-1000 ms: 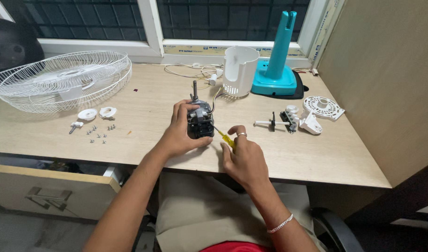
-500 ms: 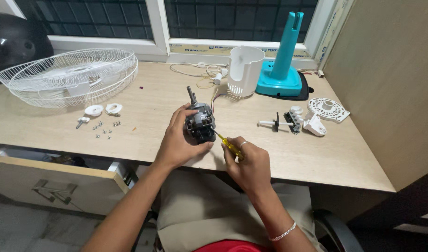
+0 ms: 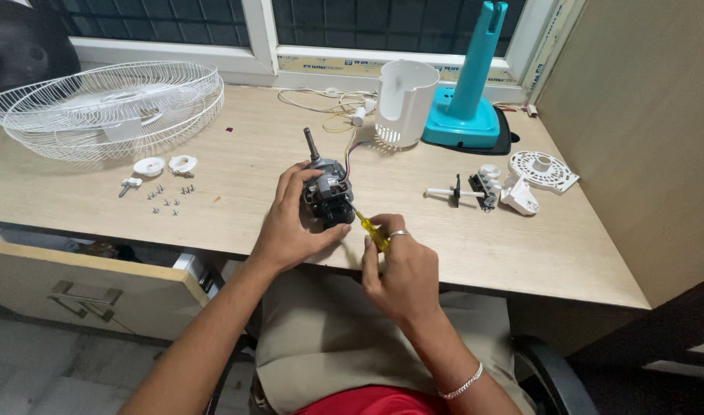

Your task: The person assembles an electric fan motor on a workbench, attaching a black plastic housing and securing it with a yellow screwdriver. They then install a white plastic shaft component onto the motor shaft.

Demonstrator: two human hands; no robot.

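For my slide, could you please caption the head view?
Left hand steadies a fan motor on the desk while right hand applies a yellow screwdriver.

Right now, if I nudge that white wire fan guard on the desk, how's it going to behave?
The wire fan guard looks light for its size, being thin open wire, so it would probably slide easily on the smooth desk. It lies flat and wide, so tipping seems unlikely. The thin wires may flex slightly.

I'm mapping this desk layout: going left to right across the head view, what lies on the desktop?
Wire fan guard → small screws → left hand on fan motor → right hand with yellow screwdriver → teal fan stand → white round plate.
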